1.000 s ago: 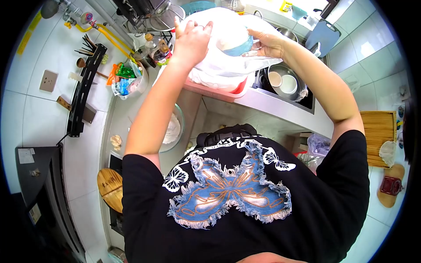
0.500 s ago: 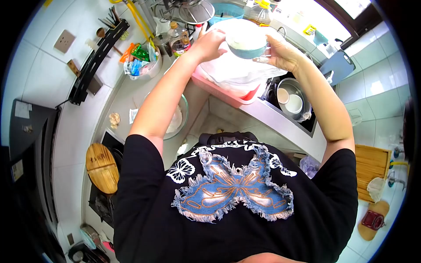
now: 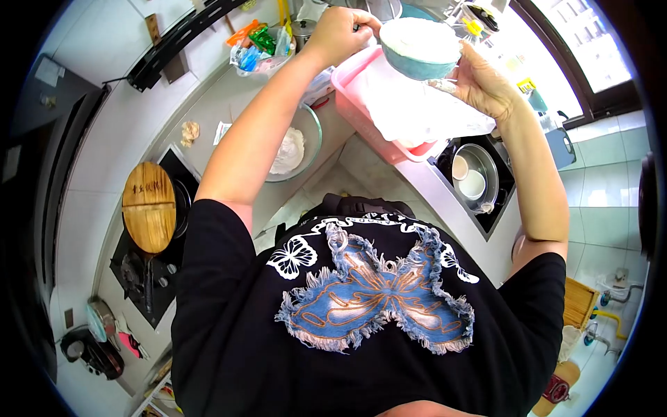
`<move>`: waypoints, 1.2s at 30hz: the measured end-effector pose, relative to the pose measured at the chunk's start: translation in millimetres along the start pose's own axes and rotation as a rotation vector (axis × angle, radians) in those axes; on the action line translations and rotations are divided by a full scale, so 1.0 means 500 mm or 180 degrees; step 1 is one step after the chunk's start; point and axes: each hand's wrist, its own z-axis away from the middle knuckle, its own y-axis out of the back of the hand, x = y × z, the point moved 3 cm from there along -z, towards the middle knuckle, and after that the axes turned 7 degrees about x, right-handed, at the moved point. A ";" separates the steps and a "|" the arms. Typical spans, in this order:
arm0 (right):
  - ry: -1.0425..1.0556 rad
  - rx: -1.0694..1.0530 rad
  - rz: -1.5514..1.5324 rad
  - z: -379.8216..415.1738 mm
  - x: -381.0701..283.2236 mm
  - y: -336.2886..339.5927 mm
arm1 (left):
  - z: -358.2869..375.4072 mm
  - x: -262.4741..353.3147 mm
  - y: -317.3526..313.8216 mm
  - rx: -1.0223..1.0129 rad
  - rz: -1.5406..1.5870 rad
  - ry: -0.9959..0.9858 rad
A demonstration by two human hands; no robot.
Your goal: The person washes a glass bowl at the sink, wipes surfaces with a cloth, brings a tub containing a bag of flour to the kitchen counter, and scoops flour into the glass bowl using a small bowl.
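Note:
A light blue bowl [image 3: 419, 64] full of white powder is held up over a pink tub [image 3: 368, 104] lined with a white bag [image 3: 424, 104]. My right hand [image 3: 486, 85] grips the bowl's right side, with white powder on its fingers. My left hand [image 3: 345, 35] is at the bowl's left rim, its fingers curled together; whether it holds anything there is too small to tell. Below my left forearm, a glass bowl [image 3: 316, 142] with white powder stands on the counter.
A steel pot [image 3: 495, 174] with small bowls sits in the sink at the right. A basket of packets [image 3: 260, 59] stands at the back left. A round wooden lid [image 3: 149, 208] lies on the stove at the left.
The view has shifted, showing more of the stove and window. My left hand has gone from spread beside the bowl to curled at its rim. The bowl stays in my right hand.

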 end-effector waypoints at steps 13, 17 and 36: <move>-0.0344 -0.0136 -0.0324 -0.083 0.146 -0.131 | 0.305 -0.176 0.155 0.1613 -0.0216 0.1164; -0.0600 0.0233 -0.0917 -0.130 0.256 -0.122 | 0.378 -0.168 0.117 0.1598 -0.0717 0.1962; 0.0932 0.1202 0.5543 -0.245 0.558 -0.207 | 0.679 -0.086 0.193 0.1853 0.0119 0.2412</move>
